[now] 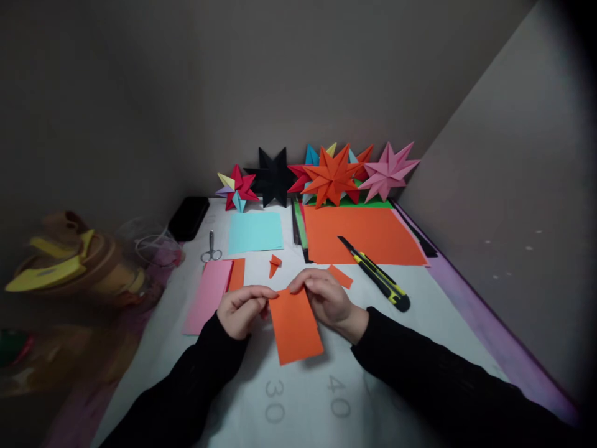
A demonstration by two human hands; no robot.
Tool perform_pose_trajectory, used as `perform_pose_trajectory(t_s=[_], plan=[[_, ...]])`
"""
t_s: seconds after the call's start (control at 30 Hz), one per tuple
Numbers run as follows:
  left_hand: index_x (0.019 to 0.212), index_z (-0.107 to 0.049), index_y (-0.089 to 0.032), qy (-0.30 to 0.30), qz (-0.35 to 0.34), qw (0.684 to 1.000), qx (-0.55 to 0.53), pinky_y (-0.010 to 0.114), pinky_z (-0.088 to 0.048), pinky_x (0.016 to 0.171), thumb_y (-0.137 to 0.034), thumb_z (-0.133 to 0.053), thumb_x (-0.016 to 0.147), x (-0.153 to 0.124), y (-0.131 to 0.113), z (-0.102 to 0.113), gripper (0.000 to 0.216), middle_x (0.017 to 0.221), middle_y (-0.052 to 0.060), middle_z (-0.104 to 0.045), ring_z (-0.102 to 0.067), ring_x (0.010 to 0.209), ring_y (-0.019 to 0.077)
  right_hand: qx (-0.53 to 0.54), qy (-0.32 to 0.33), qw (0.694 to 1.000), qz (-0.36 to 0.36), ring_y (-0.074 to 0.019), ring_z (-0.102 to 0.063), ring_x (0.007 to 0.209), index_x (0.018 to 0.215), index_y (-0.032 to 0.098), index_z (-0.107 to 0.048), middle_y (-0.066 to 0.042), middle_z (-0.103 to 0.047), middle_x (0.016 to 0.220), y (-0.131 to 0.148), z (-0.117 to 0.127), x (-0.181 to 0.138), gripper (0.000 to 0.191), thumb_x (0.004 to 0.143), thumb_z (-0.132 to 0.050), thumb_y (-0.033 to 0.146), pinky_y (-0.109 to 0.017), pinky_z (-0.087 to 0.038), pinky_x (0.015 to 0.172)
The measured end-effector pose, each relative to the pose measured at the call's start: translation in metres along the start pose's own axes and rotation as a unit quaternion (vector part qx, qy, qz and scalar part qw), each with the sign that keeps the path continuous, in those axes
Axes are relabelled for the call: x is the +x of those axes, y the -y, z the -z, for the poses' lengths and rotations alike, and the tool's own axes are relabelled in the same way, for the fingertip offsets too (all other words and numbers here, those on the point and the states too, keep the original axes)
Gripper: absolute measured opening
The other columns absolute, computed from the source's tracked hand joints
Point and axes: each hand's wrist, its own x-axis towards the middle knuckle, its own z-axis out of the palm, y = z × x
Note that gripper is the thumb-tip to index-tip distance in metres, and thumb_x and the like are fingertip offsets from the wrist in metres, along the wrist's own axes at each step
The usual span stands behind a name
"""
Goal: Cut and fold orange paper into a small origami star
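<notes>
Left hand: the left hand [242, 309] has its fingers curled in. It pinches the top left corner of the orange paper [295, 326] between thumb and fingertips.
Right hand: the right hand [326, 298] is curled too. Its fingertips pinch the top right part of the same paper, so the two hands almost meet at the top edge.
Orange paper: a long piece that hangs down from both hands toward the person. It is low over the desk [298, 404], near the middle. I cannot tell if its bottom edge touches.
Sleeves: both arms are in black sleeves.
Desk: it is white, with the numbers 30 and 40 printed on it just under the paper.
Small bits: a little folded orange bit [275, 264] lies just past the hands. A flat orange scrap [340, 275] lies beside the right hand.
Left side: a pink paper [209, 295] lies by the left hand, with an orange strip [237, 274] next to it. The scissors [211, 249] are a bit farther back.
Right side: a yellow and black knife [375, 274] lies partly on a big orange sheet [364, 233].
Farther back: a light blue paper [255, 231] lies flat. A black case [189, 218] sits at the back left.
By the wall: a red star [237, 186], a black star [273, 177], an orange star [332, 176] and a pink star [389, 171] stand in a row.
</notes>
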Motion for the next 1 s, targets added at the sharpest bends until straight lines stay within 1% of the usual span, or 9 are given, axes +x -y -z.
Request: perform_pose_trajectory(t_s=[0.07,0.17,0.27,0.37,0.5,0.7,0.83,0.93,1.0], plan=[[0.066,-0.068,-0.015,-0.008,-0.024,0.999,0.041,0.023,-0.037,0.046,-0.027,-0.057,0.064,-0.002,-0.004,0.0,0.017,0.044,-0.001,-0.053,-0.047,0.044,0.0103,-0.042,0.006,0.999,-0.006,-0.0139,-0.053,0.059,0.069,0.016,-0.067,-0.003,-0.062,0.065,0.002,0.0,0.0,0.011,0.067,-0.057,0.021,-0.027,-0.04,0.057],[0.061,-0.066,-0.014,-0.073,-0.05,0.987,0.132,0.022,-0.04,0.048,-0.032,-0.064,0.063,-0.004,-0.005,-0.004,0.018,0.051,0.001,-0.059,-0.051,0.048,0.0107,-0.125,0.025,0.992,0.0,-0.0138,-0.056,0.066,0.073,0.017,-0.066,-0.003,-0.063,0.072,0.006,-0.002,0.001,0.008,0.069,-0.061,0.021,-0.026,-0.042,0.063],[0.071,-0.062,-0.015,-0.102,-0.061,0.982,0.146,0.022,-0.042,0.05,-0.032,-0.068,0.06,-0.002,0.002,-0.006,0.021,0.055,0.001,-0.062,-0.055,0.05,0.0118,-0.174,0.027,0.984,0.023,-0.0135,-0.057,0.074,0.08,0.017,-0.064,-0.003,-0.063,0.08,0.007,-0.005,0.002,0.009,0.073,-0.058,0.02,-0.026,-0.043,0.068],[0.078,-0.058,-0.016,-0.093,-0.065,0.982,0.149,0.021,-0.04,0.047,-0.037,-0.065,0.063,0.002,0.013,-0.005,0.026,0.054,-0.002,-0.059,-0.052,0.047,0.0104,-0.178,0.003,0.983,0.034,-0.0119,-0.056,0.071,0.084,0.018,-0.06,-0.002,-0.061,0.079,0.005,-0.009,0.003,0.01,0.076,-0.055,0.02,-0.024,-0.042,0.064],[0.06,-0.058,-0.014,-0.057,-0.057,0.972,0.22,0.019,-0.031,0.042,-0.045,-0.058,0.068,0.006,0.021,-0.001,0.031,0.048,-0.002,-0.049,-0.041,0.043,0.0078,-0.188,-0.019,0.982,0.023,-0.0091,-0.049,0.058,0.087,0.019,-0.055,0.003,-0.052,0.063,0.006,-0.014,0.003,0.01,0.077,-0.054,0.021,-0.021,-0.037,0.055],[0.063,-0.057,-0.015,-0.085,-0.059,0.97,0.22,0.019,-0.03,0.043,-0.043,-0.058,0.069,0.007,0.018,0.0,0.028,0.05,-0.004,-0.047,-0.039,0.045,0.0075,-0.18,-0.003,0.981,-0.068,-0.0073,-0.042,0.047,0.074,0.016,-0.054,0.005,-0.048,0.055,0.009,-0.015,0.004,0.013,0.078,-0.052,0.028,-0.02,-0.034,0.047],[0.068,-0.056,-0.016,-0.057,-0.06,0.985,0.149,0.019,-0.034,0.049,-0.041,-0.059,0.066,0.01,0.017,-0.004,0.026,0.057,-0.003,-0.05,-0.042,0.051,0.008,-0.237,-0.001,0.971,-0.043,-0.009,-0.048,0.055,0.073,0.015,-0.057,0.002,-0.054,0.063,0.012,-0.018,0.002,0.012,0.076,-0.054,0.027,-0.022,-0.038,0.053],[0.061,-0.055,-0.015,-0.046,-0.043,0.978,0.201,0.02,-0.033,0.049,-0.043,-0.058,0.067,0.009,0.017,-0.006,0.029,0.054,-0.003,-0.05,-0.043,0.05,0.0087,-0.257,0.003,0.966,-0.022,-0.0102,-0.05,0.062,0.073,0.015,-0.06,0.0,-0.057,0.068,0.013,-0.021,0.001,0.012,0.076,-0.055,0.025,-0.022,-0.039,0.057],[0.057,-0.052,-0.016,-0.055,-0.041,0.97,0.233,0.019,-0.03,0.045,-0.044,-0.058,0.068,0.008,0.017,-0.006,0.031,0.049,-0.004,-0.046,-0.04,0.046,0.0079,-0.234,0.006,0.972,-0.039,-0.0092,-0.049,0.057,0.075,0.015,-0.059,0.001,-0.055,0.064,0.013,-0.022,0.0,0.012,0.077,-0.054,0.026,-0.021,-0.039,0.053]])
